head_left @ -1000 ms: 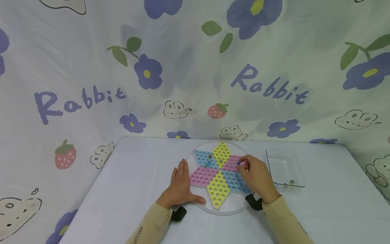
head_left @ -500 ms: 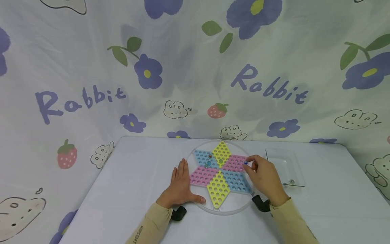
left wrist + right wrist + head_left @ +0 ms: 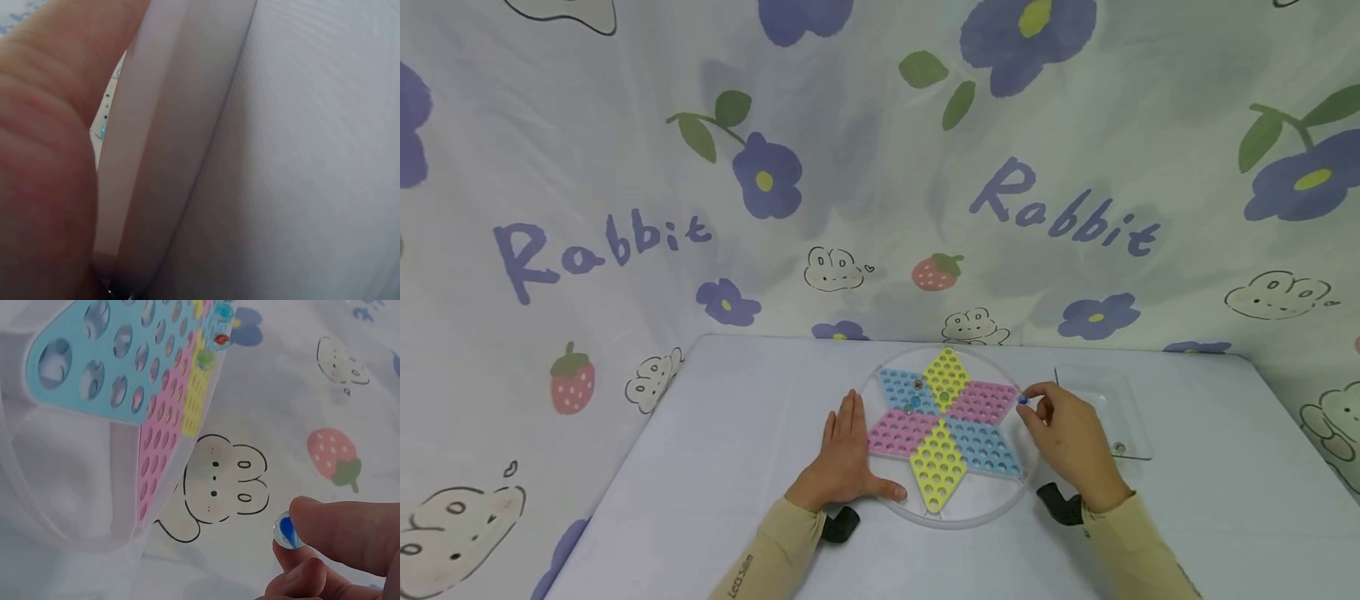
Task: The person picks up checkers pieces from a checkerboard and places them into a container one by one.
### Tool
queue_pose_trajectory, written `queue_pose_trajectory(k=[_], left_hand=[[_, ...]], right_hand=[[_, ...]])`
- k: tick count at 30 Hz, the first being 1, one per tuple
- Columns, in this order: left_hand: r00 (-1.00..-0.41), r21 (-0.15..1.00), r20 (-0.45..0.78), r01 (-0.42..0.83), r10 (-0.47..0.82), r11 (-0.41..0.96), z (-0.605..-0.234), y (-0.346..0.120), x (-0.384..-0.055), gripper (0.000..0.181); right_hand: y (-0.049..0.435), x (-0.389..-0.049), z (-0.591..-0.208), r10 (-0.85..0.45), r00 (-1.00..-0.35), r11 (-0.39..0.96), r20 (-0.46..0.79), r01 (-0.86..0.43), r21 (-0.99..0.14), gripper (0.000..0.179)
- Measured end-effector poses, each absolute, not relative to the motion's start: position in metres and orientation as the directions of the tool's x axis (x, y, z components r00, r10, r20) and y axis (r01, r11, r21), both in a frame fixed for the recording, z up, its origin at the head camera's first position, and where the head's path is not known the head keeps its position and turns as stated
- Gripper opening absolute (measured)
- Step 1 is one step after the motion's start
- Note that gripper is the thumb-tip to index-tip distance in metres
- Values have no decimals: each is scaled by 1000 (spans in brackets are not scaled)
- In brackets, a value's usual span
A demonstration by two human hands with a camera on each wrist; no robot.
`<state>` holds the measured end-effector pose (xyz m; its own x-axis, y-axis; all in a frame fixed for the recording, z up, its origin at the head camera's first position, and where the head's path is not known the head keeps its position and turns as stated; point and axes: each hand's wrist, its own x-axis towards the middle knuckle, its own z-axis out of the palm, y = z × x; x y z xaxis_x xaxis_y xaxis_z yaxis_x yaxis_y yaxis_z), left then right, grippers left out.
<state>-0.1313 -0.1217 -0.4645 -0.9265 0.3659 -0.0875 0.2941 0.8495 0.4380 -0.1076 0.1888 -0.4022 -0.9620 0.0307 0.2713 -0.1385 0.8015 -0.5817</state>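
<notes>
A round Chinese checkers board (image 3: 939, 467) with a pink, yellow and blue star of holes lies on the table. My left hand (image 3: 837, 468) rests along its left rim, fingers straight and thumb spread near the front. Between thumb and fingertips, my right hand (image 3: 1072, 437) pinches a clear marble with a blue swirl (image 3: 287, 532), just off the board's right side. Several marbles sit in the star's upper left part, among them a red one (image 3: 222, 341), a light blue one (image 3: 224, 312) and a green one (image 3: 205, 360).
A clear square tray (image 3: 1138, 417) stands right of the board, partly behind my right hand. A marble (image 3: 1119, 447) shows near its front edge. Behind the white table (image 3: 737, 433) hangs a printed cloth (image 3: 880, 167) with flowers and rabbits.
My right hand has moved right with the blue marble, from above the pink point to just past the board's right rim. My left hand has stayed in place.
</notes>
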Motion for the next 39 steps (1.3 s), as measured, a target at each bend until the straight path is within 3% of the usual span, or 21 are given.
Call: queue_pose_trajectory(k=[25,39], left_hand=[[-923,450,-71,309,378,838,-468,-123,-130,150],[-926,463,-65,301,371,833,-467,-123,-130,150]], right_hand=[[219,-103,-421,56,-940,834,337,-141,-533,18],[235,-106,-425,95,-954,830,285,-83,-552,19]])
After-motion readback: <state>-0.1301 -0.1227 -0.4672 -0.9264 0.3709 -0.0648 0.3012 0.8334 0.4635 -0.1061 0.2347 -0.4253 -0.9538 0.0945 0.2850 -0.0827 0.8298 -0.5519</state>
